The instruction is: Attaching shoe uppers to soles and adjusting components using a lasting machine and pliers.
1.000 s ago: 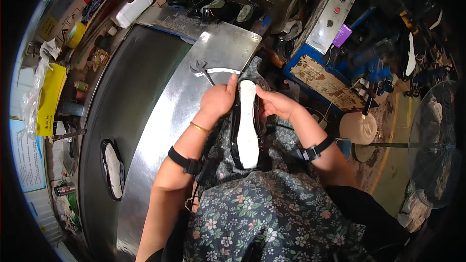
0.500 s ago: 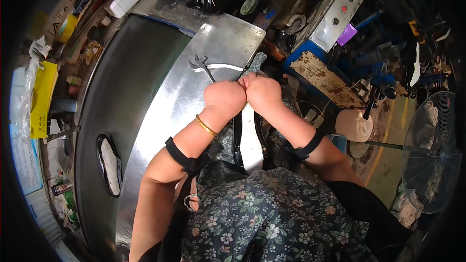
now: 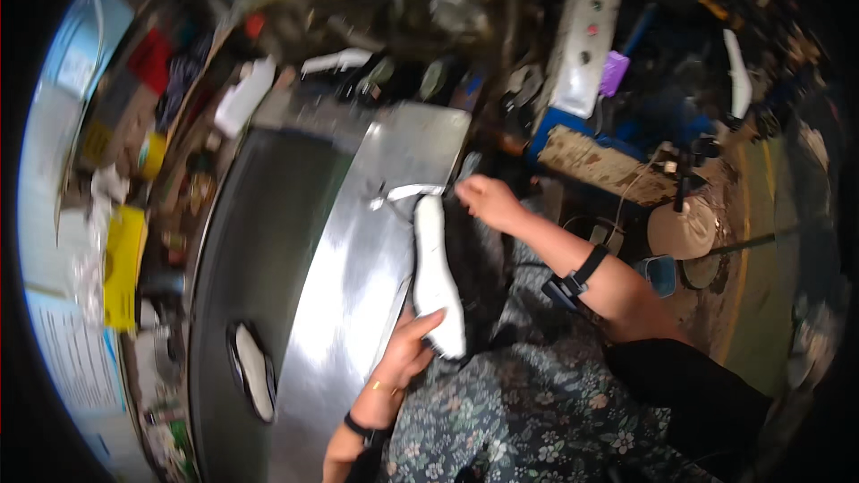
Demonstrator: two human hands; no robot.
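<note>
The person's left hand (image 3: pixel 404 353) holds a black shoe (image 3: pixel 436 259) by its near end, the thumb pressed on the white face that covers its upward side and the other fingers partly hidden along the edge. This thumb-on-top hold probably steadies the shoe while leaving most of the white face uncovered. The shoe lies lengthwise in front of the person, over the lap of the floral apron (image 3: pixel 537 411) and along the edge of the metal worktop (image 3: pixel 331 304), its narrower end pointing away; the lap likely serves as a cushioned support within easy reach of both hands. The right hand (image 3: pixel 488 201) is just beside that far end, its fingers seemingly bunched, but blur makes it impossible to tell whether they pinch anything. Near the same end, a pincer-like tool (image 3: pixel 376 204) and a pale curved strip (image 3: pixel 416 190) lie on the worktop, perhaps placed there to be close at hand. Left of it, on a dark belt-like surface (image 3: pixel 259 241), a second shoe (image 3: pixel 254 371) lies well apart, also white side up, possibly to keep that face clean and visible.
</note>
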